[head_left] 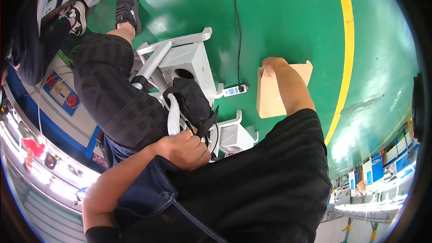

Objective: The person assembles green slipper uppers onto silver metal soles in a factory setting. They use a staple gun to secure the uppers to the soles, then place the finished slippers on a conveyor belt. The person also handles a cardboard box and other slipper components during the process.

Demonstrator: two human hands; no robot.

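Note:
My right hand (273,66) reaches out to the right and is closed over the upper edge of a brown cardboard box (273,96) on the green floor. The fingertips are partly hidden by the hand and the box wall. Close to my body, my left hand (185,150) is closed into a fist at the lower end of a white curved bar (173,115). A black mesh bag with straps (193,101) hangs just beyond it. What the left fingers hold, if anything, is hidden.
A white metal stool frame (195,60) stands beyond the bag, with a second white metal part (236,137) nearer. A power strip (235,90) with a black cable (237,27) lies left of the box. Another person's shoe (77,18) shows at far left. A yellow line (348,40) curves along the right.

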